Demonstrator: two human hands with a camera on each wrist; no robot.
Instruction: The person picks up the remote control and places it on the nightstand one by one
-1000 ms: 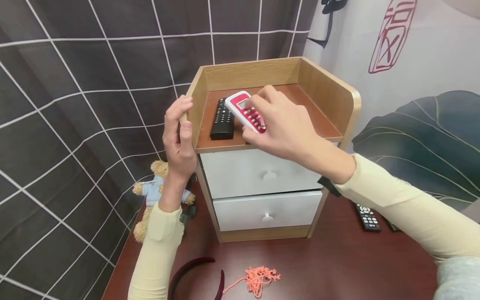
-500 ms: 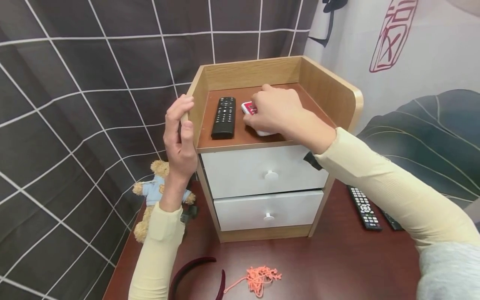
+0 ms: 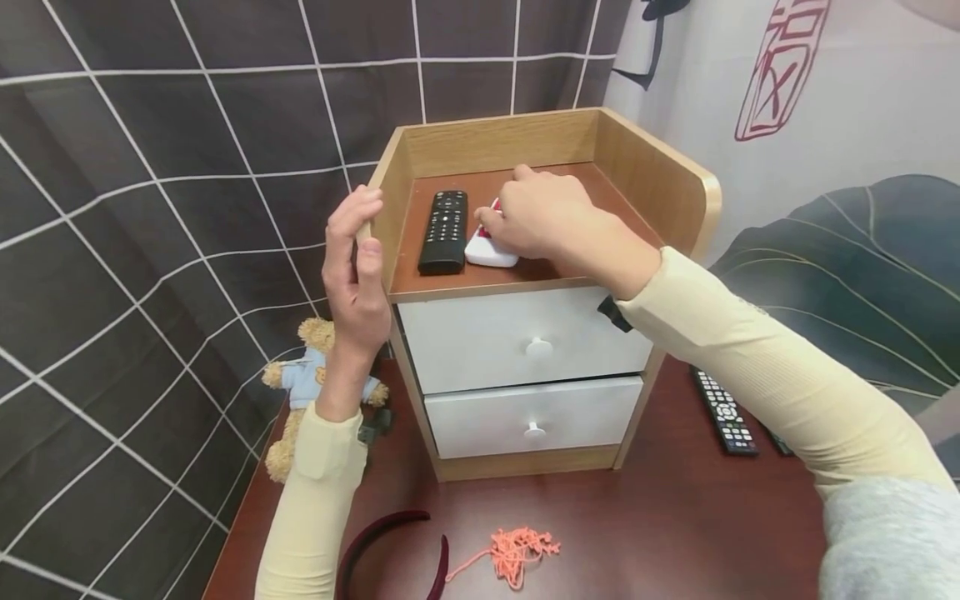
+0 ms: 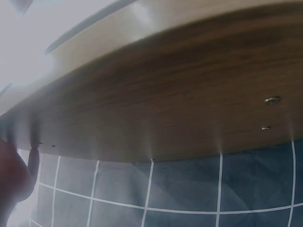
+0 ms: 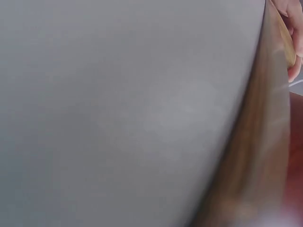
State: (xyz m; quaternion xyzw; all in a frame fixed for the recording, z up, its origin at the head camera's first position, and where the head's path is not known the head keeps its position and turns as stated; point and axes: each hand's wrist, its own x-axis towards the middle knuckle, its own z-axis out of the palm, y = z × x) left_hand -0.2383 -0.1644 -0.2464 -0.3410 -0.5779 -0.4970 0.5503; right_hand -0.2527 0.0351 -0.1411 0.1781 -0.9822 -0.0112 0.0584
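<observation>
A small wooden cabinet (image 3: pixel 540 462) with two white drawers stands on the table. At its left side, my left hand (image 3: pixel 356 279) holds the raised side panel (image 3: pixel 386 179), fingers outside and thumb by the front edge. In the left wrist view, fingers (image 4: pixel 33 163) show against the panel's outer face. My right hand (image 3: pixel 543 212) is on the brown top shelf, gripping a red-and-white keypad device (image 3: pixel 491 252) and hiding most of it. Its white end points toward the front. Just left of the device lies a black remote control (image 3: pixel 444 233).
A teddy bear (image 3: pixel 303 379) in blue sits left of the cabinet. A dark red headband (image 3: pixel 375 533) and tangled orange yarn (image 3: pixel 517 554) lie in front. To the right is another remote control (image 3: pixel 723 412), partly beside a second. A gridded dark curtain (image 3: pixel 225 125) hangs behind.
My right hand has lowered the red-and-white keypad device onto the shelf and turned it beside the black remote control. The left hand stays on the side panel.
</observation>
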